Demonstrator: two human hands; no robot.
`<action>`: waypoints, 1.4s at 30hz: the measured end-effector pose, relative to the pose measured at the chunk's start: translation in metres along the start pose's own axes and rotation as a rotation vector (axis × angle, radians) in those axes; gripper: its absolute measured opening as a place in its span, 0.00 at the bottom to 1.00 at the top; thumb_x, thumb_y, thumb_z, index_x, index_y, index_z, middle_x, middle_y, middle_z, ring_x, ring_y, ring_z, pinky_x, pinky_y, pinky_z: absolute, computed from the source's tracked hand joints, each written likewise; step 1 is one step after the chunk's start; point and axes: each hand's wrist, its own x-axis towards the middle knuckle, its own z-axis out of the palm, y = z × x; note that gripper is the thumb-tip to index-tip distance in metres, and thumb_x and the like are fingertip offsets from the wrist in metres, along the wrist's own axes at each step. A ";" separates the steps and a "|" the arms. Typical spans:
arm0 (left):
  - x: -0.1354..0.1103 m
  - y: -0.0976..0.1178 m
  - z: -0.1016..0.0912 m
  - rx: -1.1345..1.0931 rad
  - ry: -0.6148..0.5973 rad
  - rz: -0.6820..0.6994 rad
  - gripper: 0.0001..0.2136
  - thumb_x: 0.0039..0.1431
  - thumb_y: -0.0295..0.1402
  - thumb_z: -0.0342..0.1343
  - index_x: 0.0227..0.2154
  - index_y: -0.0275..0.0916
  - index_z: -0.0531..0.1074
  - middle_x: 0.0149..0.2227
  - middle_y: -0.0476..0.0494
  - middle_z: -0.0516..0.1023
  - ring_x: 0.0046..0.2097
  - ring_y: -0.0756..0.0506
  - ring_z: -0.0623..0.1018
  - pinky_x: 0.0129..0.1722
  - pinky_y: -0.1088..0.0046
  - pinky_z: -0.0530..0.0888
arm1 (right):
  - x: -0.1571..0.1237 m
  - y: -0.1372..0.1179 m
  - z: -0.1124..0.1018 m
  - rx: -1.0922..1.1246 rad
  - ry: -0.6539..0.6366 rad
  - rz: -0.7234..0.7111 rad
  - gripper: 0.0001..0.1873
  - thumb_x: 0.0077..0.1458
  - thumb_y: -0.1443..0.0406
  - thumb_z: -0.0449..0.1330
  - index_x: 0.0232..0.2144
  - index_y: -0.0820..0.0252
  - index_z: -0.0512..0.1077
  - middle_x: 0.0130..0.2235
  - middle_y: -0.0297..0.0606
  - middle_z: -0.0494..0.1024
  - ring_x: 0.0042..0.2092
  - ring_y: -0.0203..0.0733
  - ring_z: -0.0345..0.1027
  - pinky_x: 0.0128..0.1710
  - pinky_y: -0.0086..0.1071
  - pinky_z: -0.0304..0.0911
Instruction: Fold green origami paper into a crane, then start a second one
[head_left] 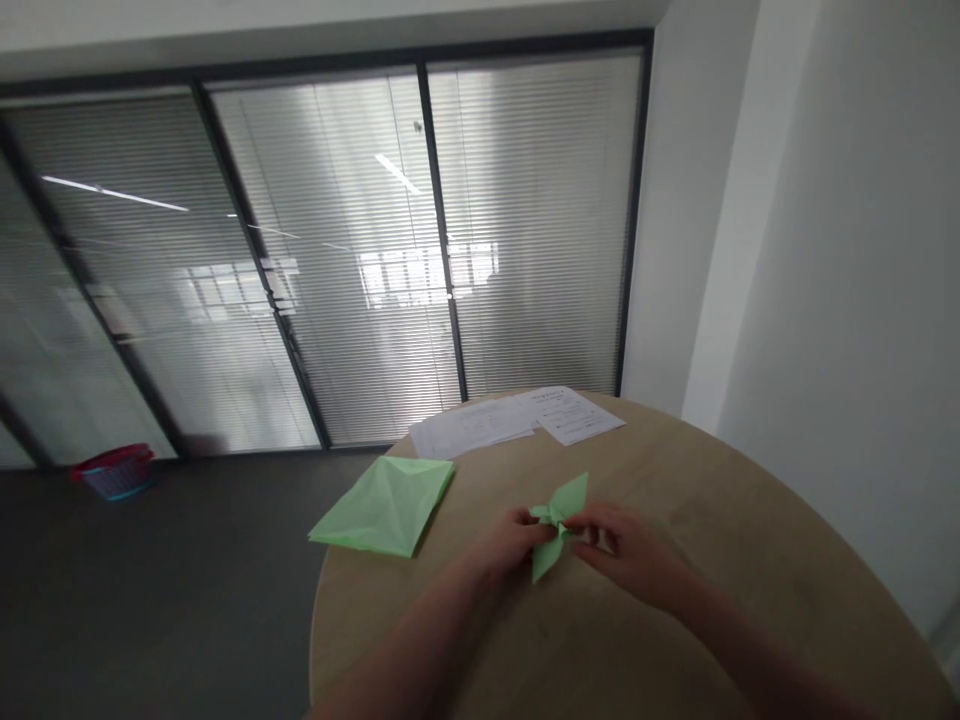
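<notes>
Tabletop [757,540], hands [504,543] on folded paper [570,497]

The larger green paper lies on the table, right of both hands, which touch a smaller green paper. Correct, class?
Wrong side: the head view shows the larger green paper on the table to the left of the left hand and right hand, which touch a smaller green paper.

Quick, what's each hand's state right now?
Left hand: closed, holding the folded green paper.
Right hand: partly curled, at the same paper; grip cannot be told.
</notes>
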 end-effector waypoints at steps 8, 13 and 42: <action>-0.005 0.005 -0.005 0.165 -0.157 -0.118 0.18 0.42 0.44 0.66 0.29 0.35 0.72 0.24 0.50 0.72 0.23 0.50 0.72 0.26 0.72 0.69 | 0.002 0.012 -0.015 -0.149 0.243 -0.008 0.12 0.59 0.59 0.58 0.40 0.56 0.78 0.45 0.45 0.78 0.50 0.51 0.69 0.53 0.45 0.60; -0.005 0.004 -0.009 0.239 -0.228 -0.092 0.19 0.42 0.46 0.66 0.29 0.35 0.73 0.26 0.48 0.73 0.24 0.50 0.72 0.27 0.72 0.70 | 0.003 0.023 -0.011 -0.013 -0.096 0.204 0.16 0.59 0.55 0.58 0.41 0.58 0.78 0.39 0.42 0.80 0.42 0.48 0.72 0.43 0.39 0.64; -0.004 0.003 -0.018 0.319 -0.319 -0.162 0.20 0.40 0.49 0.67 0.26 0.35 0.76 0.23 0.48 0.76 0.22 0.51 0.72 0.24 0.75 0.70 | -0.001 0.023 -0.011 0.480 -0.575 0.542 0.18 0.53 0.53 0.60 0.24 0.63 0.73 0.22 0.33 0.74 0.16 0.26 0.55 0.13 0.21 0.47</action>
